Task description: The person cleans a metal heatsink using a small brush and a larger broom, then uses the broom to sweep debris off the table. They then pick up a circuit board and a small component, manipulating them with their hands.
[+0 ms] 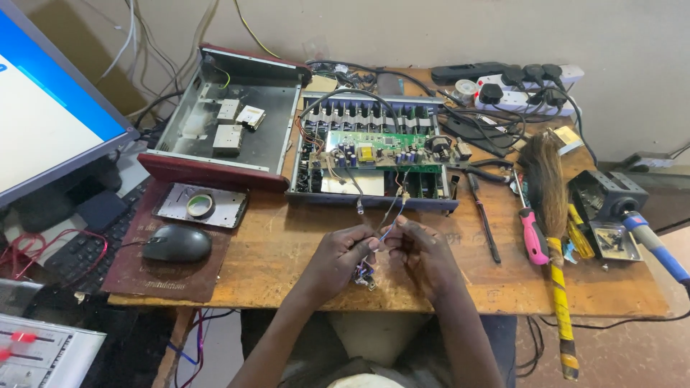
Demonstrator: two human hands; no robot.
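My left hand (336,257) and my right hand (422,253) meet over the near edge of the wooden table (287,251). Both pinch a thin bundle of wires (392,215) that runs up to an opened electronics chassis (370,147) with a green circuit board (377,149). A small connector or component (365,274) dangles from the wires just below my fingers.
A second open metal case (226,118) lies left of the chassis. Mouse (177,243), tape roll (200,205), keyboard and monitor (43,115) sit at the left. On the right are pliers (483,168), screwdrivers (530,231), a brush (550,208), a power strip (528,86) and a small parts tray (612,241).
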